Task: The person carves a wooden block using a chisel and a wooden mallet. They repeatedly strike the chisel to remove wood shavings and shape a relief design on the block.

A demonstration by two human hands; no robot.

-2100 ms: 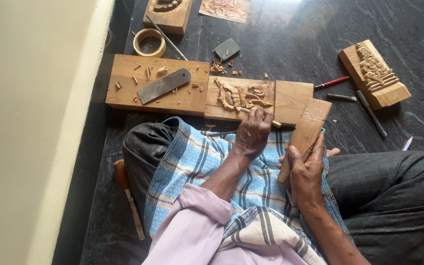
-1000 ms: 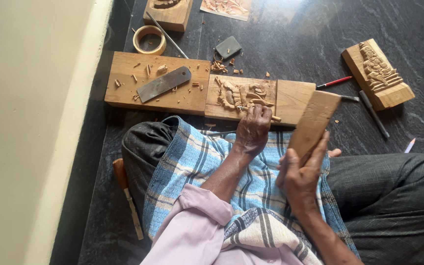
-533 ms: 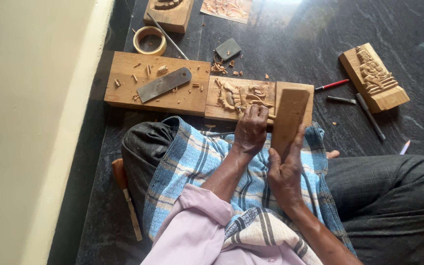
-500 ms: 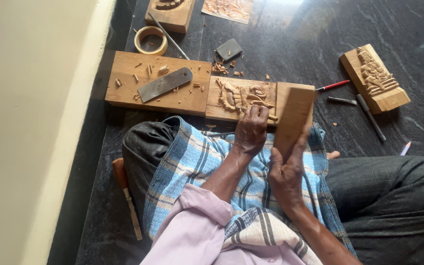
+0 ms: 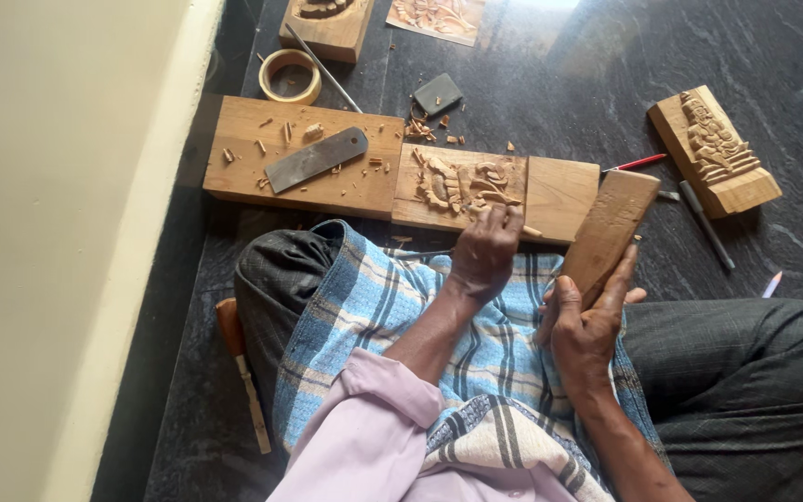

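**Mallet swung back out to the right**

Right hand (image 5: 585,327) clamped on wooden mallet (image 5: 610,230), now tilted right and clear of the carved panel (image 5: 462,181); half a second ago it was upright beside the left hand (image 5: 485,251). Left fist closed at the panel's near edge, tool mostly hidden. Three carved blocks visible, the top one cut off.

Matt bare wood mallet (image 5: 608,231) & rough carved panel (image 5: 462,183), dull metal blade (image 5: 316,159), glossy dark stone floor (image 5: 559,74).
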